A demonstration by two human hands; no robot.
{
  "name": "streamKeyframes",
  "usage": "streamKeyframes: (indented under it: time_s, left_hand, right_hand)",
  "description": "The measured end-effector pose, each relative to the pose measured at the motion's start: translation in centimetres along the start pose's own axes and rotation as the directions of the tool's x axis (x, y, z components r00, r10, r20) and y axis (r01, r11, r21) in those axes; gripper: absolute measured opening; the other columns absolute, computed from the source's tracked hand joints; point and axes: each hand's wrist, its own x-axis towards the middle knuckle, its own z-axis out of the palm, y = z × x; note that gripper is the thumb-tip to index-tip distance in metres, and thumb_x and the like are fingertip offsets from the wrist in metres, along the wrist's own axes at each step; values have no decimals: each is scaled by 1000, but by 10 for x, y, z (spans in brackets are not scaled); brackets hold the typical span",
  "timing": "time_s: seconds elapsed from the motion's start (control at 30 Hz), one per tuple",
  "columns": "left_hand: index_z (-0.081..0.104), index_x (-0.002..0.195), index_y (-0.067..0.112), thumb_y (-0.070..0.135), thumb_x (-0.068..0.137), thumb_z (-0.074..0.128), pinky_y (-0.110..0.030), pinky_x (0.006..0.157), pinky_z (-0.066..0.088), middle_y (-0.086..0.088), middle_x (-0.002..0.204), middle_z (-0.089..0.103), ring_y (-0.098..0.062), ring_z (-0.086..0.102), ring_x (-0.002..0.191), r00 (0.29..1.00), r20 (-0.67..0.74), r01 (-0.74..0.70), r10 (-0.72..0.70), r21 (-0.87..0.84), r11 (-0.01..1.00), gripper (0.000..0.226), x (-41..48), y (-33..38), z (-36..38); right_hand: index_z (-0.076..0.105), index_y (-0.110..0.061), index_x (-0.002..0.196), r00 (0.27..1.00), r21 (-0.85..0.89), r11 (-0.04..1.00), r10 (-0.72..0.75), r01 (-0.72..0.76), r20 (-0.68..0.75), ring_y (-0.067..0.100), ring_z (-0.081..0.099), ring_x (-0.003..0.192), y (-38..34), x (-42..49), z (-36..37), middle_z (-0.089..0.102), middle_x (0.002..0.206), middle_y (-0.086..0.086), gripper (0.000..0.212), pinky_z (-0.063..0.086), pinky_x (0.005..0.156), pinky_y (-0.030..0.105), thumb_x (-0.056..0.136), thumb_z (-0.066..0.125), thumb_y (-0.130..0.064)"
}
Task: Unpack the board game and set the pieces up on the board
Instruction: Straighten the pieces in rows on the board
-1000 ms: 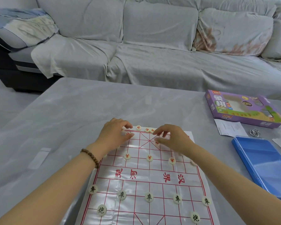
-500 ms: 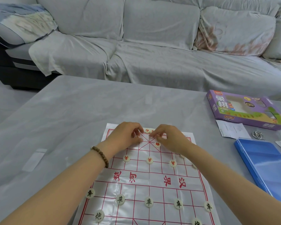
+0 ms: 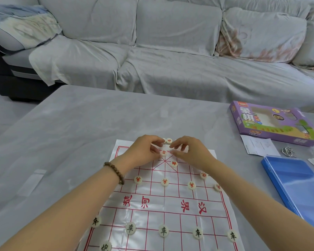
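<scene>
The clear plastic xiangqi board [image 3: 152, 212] with red lines lies on the grey table in front of me. Black-marked round pieces [image 3: 163, 230] stand in a row near me. Red-marked pieces [image 3: 165, 182] stand in a row past the river. Both hands meet at the board's far middle. My left hand [image 3: 143, 151], with a bead bracelet on its wrist, pinches a pale piece [image 3: 163, 140] at the far edge, next to a red-marked piece [image 3: 169, 140]. My right hand [image 3: 190, 153] has curled fingers with pale pieces showing between them, its fingertips beside a red piece [image 3: 163, 152].
The purple game box [image 3: 272, 124] lies at the right rear of the table, with a paper slip [image 3: 257, 144] before it. A blue plastic lid [image 3: 294, 183] and a metal ring [image 3: 286, 151] lie at the right. A grey covered sofa [image 3: 170, 60] stands behind the table.
My left hand has moved right and curled its fingers at the far edge, closing the gap to my right hand. The right hand has stayed near the far middle.
</scene>
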Motion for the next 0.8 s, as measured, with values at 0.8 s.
streamKeyframes:
  time_s: [0.8]
  left_hand:
    - [54, 120, 26, 32, 89, 60, -24, 80, 44, 7, 117, 47, -11, 49, 94, 989, -136, -15, 65, 336, 942, 32, 6, -8, -10]
  right_hand:
    - [68, -27, 106, 1000, -130, 991, -10, 14, 28, 10, 51, 87, -12, 13, 9, 56, 99, -7, 24, 43, 75, 22, 82, 69, -30]
